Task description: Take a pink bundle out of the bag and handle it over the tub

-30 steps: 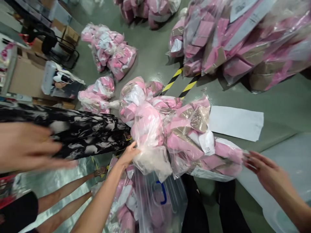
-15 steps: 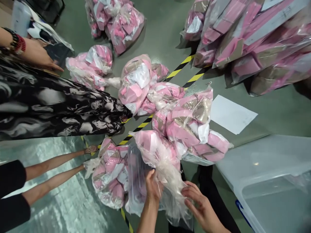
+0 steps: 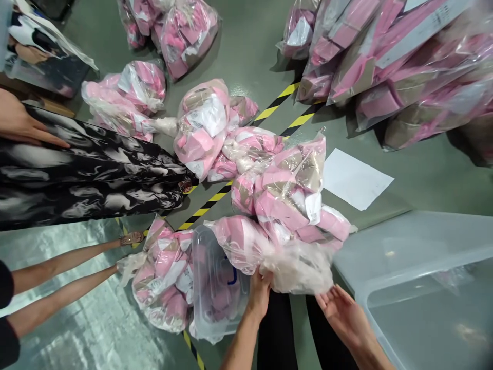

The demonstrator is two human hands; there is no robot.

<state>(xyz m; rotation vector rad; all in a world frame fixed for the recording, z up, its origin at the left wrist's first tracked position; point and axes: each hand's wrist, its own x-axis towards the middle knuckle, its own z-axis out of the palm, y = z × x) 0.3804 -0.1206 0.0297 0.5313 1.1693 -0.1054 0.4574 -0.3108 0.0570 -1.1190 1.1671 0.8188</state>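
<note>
My left hand grips the gathered neck of a clear plastic bag filled with pink and white packets, held above a clear plastic tub with a blue latch on the floor. My right hand is palm up with fingers apart, touching the loose crumpled end of the same bag's film. A larger bag of pink packets lies just beyond the held one. My dark trouser legs show below both hands.
Several more bags of pink packets lie on the green floor, with a big pile at top right. A white sheet lies beside yellow-black tape. A large clear bin stands at right. Other people's bare legs, patterned garment and hand are at left.
The held bag came down from the heap toward me, over the clear tub. My right hand came in from the right and spread the bag's loose end sideways. The view shifted down.
</note>
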